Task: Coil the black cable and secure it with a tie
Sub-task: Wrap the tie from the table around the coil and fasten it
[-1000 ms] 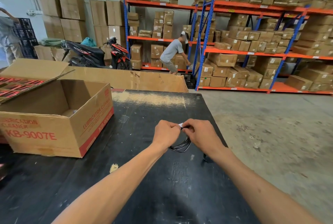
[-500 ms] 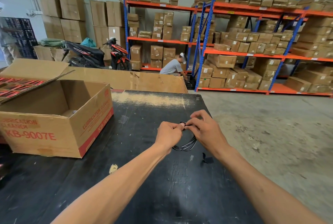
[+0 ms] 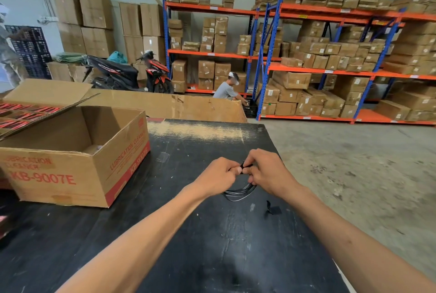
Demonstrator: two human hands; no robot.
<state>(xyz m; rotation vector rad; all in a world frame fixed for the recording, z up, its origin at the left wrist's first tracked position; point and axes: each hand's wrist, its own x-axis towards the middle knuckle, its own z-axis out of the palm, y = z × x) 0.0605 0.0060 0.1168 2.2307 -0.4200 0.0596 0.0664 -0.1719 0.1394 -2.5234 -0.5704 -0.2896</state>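
The black cable (image 3: 239, 191) hangs as a small coil of several loops just above the black table (image 3: 212, 245), its lower arc showing below my hands. My left hand (image 3: 219, 176) and my right hand (image 3: 267, 172) meet at the top of the coil, thumbs and fingertips pinching together. Between the fingertips a short black tie (image 3: 243, 164) sits on the bundle. The upper part of the coil is hidden inside my fingers.
An open cardboard box (image 3: 70, 170) marked KB-9007E stands on the table's left. A small black scrap (image 3: 272, 210) lies near the table's right edge. Beyond are a person crouching (image 3: 227, 89), a motorbike (image 3: 132, 75) and shelving full of boxes (image 3: 330, 61).
My hands have drifted slightly right and away with the coil. The white bit seen between the fingertips a second ago is gone; a black tie shows there now. The distant person has crouched.
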